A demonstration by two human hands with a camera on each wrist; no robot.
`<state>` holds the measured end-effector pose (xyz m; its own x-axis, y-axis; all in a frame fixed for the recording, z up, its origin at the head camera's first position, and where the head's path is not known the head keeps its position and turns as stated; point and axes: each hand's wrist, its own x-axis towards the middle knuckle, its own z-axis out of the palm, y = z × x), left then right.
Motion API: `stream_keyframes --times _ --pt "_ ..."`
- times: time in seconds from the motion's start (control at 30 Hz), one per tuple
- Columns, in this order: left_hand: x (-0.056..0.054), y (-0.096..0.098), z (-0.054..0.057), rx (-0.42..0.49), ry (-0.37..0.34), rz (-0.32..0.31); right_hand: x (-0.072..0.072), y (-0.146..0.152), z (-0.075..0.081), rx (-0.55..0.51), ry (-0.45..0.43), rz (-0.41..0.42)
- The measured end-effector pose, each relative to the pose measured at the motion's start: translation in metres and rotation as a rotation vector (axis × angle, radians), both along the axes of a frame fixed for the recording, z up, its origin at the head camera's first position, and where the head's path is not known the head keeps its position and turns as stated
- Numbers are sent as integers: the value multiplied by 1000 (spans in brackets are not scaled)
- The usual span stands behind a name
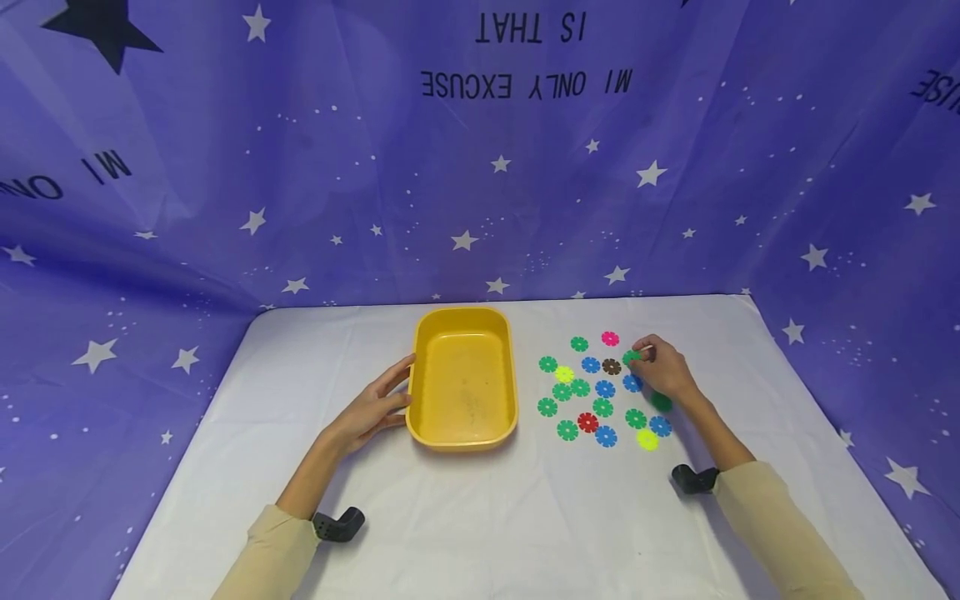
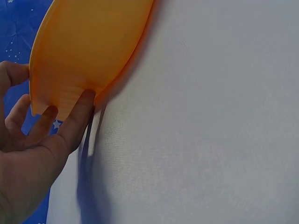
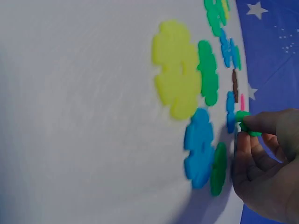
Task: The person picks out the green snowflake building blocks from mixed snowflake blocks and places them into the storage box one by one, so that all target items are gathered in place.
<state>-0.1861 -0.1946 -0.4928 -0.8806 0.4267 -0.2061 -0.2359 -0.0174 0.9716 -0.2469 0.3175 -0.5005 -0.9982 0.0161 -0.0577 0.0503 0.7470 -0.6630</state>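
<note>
A yellow plastic basin [image 1: 462, 437] stands left of the middle of the table, with no discs in it. At its left side my left hand [image 1: 369, 414] touches the outer wall with spread fingertips [image 2: 87, 99]. On the right lie several notched plastic discs in green, blue, yellow, red, pink and brown. My right hand [image 1: 663, 371] pinches a green disc [image 1: 632, 357] at the far right of this group; the right wrist view also shows that green disc [image 3: 242, 116] between thumb and fingers. Below the right hand, a blue disc [image 1: 632, 383] lies flat, and the wrist partly shades another green disc [image 1: 661, 402].
A white cloth [image 1: 525, 517] covers the table. Behind it hangs a purple curtain [image 1: 420, 192] with stars and lettering. Loose discs, including a red disc [image 1: 588, 422] and a yellow disc [image 1: 647, 440], spread between the basin and my right arm. Each wrist carries a black camera [image 1: 339, 525].
</note>
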Motion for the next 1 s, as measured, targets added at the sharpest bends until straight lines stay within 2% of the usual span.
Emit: stream_keyframes --times 0.17,0.47,0.6,0.63,0.73,1.0 --pt "0 1 0 -2 -2 7 7 -11 7 -89 34 27" --pt "0 0 -1 -19 -3 11 23 -61 35 -432 -1 179" --pt "1 0 1 -17 1 5 28 -85 47 -536 -22 239" --pt "1 0 1 -14 2 3 31 -93 53 -550 -36 243" --pt "1 0 1 -16 -2 7 36 -112 60 -579 -57 261" --pt "0 0 1 -27 -2 8 39 -158 64 -607 -75 338"
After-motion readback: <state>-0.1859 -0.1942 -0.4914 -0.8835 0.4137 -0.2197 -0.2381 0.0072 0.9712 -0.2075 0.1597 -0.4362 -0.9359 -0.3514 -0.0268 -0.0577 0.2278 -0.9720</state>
